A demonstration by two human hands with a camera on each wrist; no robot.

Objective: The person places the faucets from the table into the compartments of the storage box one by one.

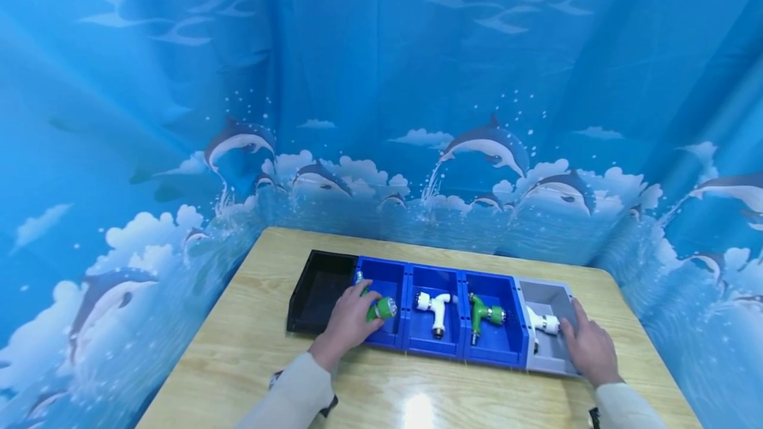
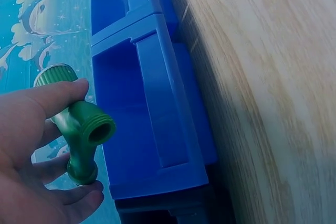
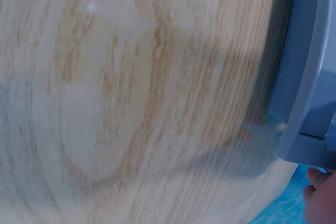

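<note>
A green plastic tap [image 2: 84,124] is in my left hand [image 1: 350,316], thumb and fingers gripping it over the leftmost blue bin [image 1: 387,270]. The tap's round knob and threaded open end show in the left wrist view. At the right end of the row, my right hand [image 1: 591,351] holds the side wall of the grey bin [image 1: 551,293], thumb on the inner side. In this bin lies a white tap [image 1: 545,323], partly hidden by the wall. Only a few fingertips [image 3: 317,177] show beside the grey bin in the right wrist view.
A white tap [image 1: 438,310] lies in the middle blue bin, and a green tap [image 1: 481,315] in the blue bin to its right. A black bin [image 1: 324,270] forms the row's left end. The bins stand on a wooden table [image 1: 381,382] before a dolphin-print curtain [image 1: 381,118].
</note>
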